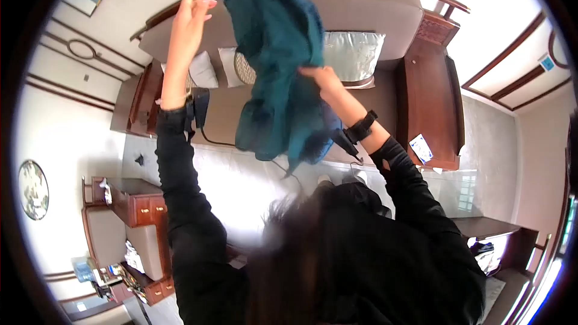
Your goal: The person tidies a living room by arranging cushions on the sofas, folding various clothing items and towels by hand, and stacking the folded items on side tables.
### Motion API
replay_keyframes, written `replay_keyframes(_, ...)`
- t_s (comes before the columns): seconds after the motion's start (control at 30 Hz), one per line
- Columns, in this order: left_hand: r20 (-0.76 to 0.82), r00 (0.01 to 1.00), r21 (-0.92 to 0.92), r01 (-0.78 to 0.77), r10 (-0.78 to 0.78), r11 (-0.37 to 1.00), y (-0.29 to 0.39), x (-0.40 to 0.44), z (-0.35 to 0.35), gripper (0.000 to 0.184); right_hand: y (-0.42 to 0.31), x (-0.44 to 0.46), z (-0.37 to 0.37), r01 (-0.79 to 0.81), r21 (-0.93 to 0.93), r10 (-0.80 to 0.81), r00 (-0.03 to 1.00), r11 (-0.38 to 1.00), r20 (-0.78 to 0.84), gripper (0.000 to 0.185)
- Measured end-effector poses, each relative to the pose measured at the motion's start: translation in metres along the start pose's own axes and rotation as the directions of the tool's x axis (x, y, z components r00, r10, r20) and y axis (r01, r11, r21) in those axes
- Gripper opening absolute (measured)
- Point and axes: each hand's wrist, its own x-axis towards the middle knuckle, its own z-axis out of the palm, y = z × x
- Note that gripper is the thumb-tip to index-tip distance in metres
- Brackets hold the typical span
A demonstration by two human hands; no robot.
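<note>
A dark teal garment (280, 42) hangs crumpled in the air in front of me, its exact kind unclear. My right hand (325, 81) is closed on its right side, fingers pinching the cloth. Raised at the upper left, my left hand (194, 15) has bent fingers with a gap between fingertips and thumb. It is beside the garment's top corner and seems just apart from it. A dark device (200, 105) is strapped at my left wrist, and a black strap (361, 126) circles the right one. The garment's lower end is blurred.
Behind the garment stands a long wooden sofa (373, 0) with grey padding, a silvery cushion (352, 54) and smaller pillows (203, 71). A paper (421, 148) lies on its right wooden arm (430, 102). A wooden cabinet (135, 201) stands at left on the grey floor (211, 168).
</note>
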Motion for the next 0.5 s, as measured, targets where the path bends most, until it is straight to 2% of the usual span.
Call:
replay_keyframes(0.03,-0.01,1.0,0.044,-0.001,0.001,0.999,0.001,-0.02,0.003,0.032,-0.001,0.009,-0.001,0.016,0.21,-0.021,1.0,0.978,0.021,0.033)
replay_keyframes(0.1,0.113,0.984,-0.036,0.145,-0.14,0.989,0.022,-0.084,0.022,0.037,-0.031,0.005,0.01,-0.161,0.403,0.099,0.98,0.901,0.171,0.031)
replay_keyframes(0.17,0.313,0.924,0.041,0.219,-0.22,0.975,0.002,-0.155,0.044,0.053,-0.041,0.022,0.003,-0.107,0.323,0.055,0.985,0.94,0.164,0.029)
replay_keyframes(0.2,0.374,0.876,0.197,0.245,-0.304,0.949,-0.005,-0.193,0.057,0.061,-0.041,0.039,-0.005,-0.09,0.275,0.047,0.986,0.957,0.16,0.028)
replay_keyframes(0.23,0.418,0.82,0.348,0.253,-0.391,0.903,-0.012,-0.225,0.072,0.07,-0.067,0.022,0.012,-0.166,0.313,0.13,0.983,0.935,0.133,0.028)
replay_keyframes(0.27,0.41,0.822,0.342,0.265,-0.397,0.902,-0.021,-0.245,0.086,0.07,-0.083,0.006,0.029,-0.174,0.3,0.139,0.981,0.938,0.134,0.028)
replay_keyframes(0.3,0.265,0.92,0.459,0.142,-0.288,0.877,-0.029,-0.262,0.099,0.077,-0.094,-0.012,0.046,-0.128,0.199,0.134,0.991,0.972,-0.019,0.031)
replay_keyframes(0.33,0.134,0.98,0.582,0.042,-0.146,0.812,-0.034,-0.276,0.111,0.085,-0.091,-0.022,0.046,-0.113,0.14,0.127,0.987,0.984,-0.098,0.033)
replay_keyframes(0.37,0.128,0.979,0.576,0.055,-0.157,0.816,-0.037,-0.289,0.123,0.085,-0.087,-0.032,0.045,-0.106,0.079,0.118,0.977,0.991,-0.175,0.035)
replay_keyframes(0.4,-0.012,0.989,0.521,0.134,-0.149,0.843,-0.039,-0.296,0.135,0.087,-0.079,-0.036,0.028,0.271,-0.339,-0.285,0.958,0.901,0.009,0.039)
replay_keyframes(0.43,-0.153,0.978,0.455,0.198,-0.143,0.868,-0.041,-0.3,0.146,0.088,-0.076,-0.036,0.011,0.616,-0.593,-0.539,0.774,0.519,0.332,0.043)
replay_keyframes(0.47,-0.059,0.972,0.403,0.233,-0.23,0.885,-0.037,-0.304,0.156,0.091,-0.084,-0.039,0.009,0.623,-0.67,-0.557,0.748,0.404,0.36,0.051)
replay_keyframes(0.5,-0.066,0.97,0.396,0.241,-0.235,0.886,-0.047,-0.317,0.175,0.091,-0.091,-0.043,0.006,0.618,-0.734,-0.574,0.721,0.282,0.387,0.058)
